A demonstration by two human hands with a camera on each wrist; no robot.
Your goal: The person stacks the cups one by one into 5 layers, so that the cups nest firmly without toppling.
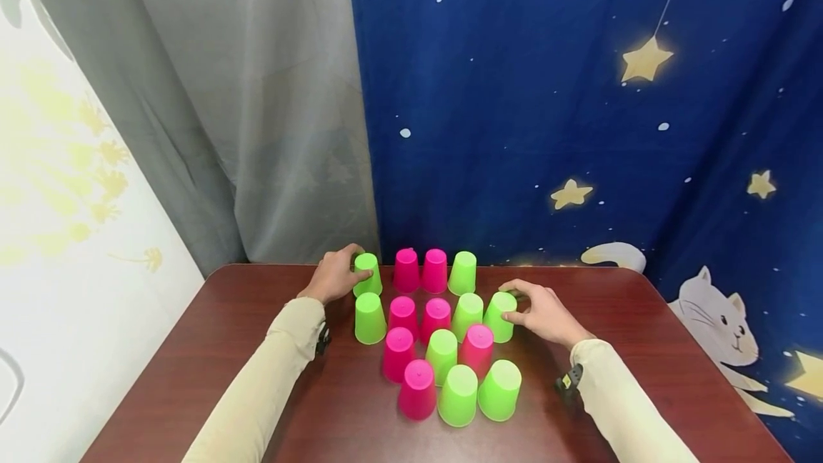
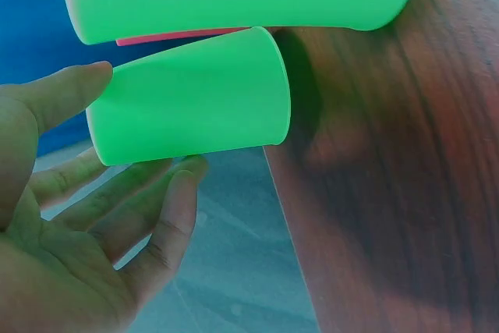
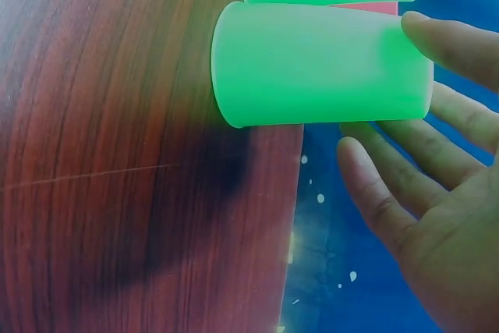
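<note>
Green and pink cups stand upside down in rows on the brown table. At the back left, my left hand (image 1: pixel 336 276) holds a green cup (image 1: pixel 368 277) between thumb and fingers, near its closed end. The left wrist view shows the thumb (image 2: pixel 74 91) on this cup (image 2: pixel 191 99), with fingers along its other side. My right hand (image 1: pixel 543 311) holds another green cup (image 1: pixel 500 319) at the right end of the second row. In the right wrist view that cup (image 3: pixel 323 65) has the thumb (image 3: pixel 437 35) at its closed end; its rim is by the tabletop.
The back row also has two pink cups (image 1: pixel 406 271) and a green cup (image 1: pixel 463 274). Nearest me stand a pink cup (image 1: pixel 418 391) and two green ones (image 1: pixel 459 396). Behind the table (image 1: pixel 212 349) hang a grey curtain (image 1: pixel 296 127) and a blue star-patterned one (image 1: pixel 489 127).
</note>
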